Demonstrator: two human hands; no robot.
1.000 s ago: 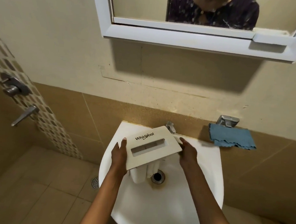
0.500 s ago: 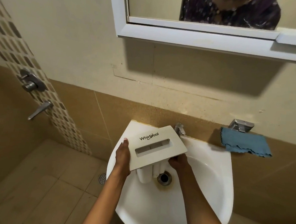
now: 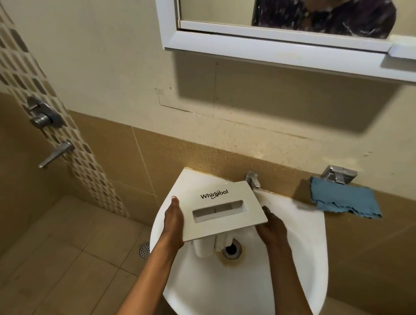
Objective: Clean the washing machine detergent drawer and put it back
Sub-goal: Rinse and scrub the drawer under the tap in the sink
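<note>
The white detergent drawer, with a Whirlpool logo and a slot handle on its front panel, is held over the white sink. Its front panel faces up at me and its compartments hang below, above the drain. My left hand grips the panel's left edge, thumb on top. At the right edge, my right hand holds the drawer from beneath, its fingers hidden under the panel.
A chrome tap stands at the sink's back, just behind the drawer. A blue cloth hangs from a metal holder on the right wall. A mirror cabinet is overhead. Shower valves are on the left wall.
My right hand slid from the drawer's upper right edge down under its lower right corner. The drawer stayed over the sink, and the view shifted left.
</note>
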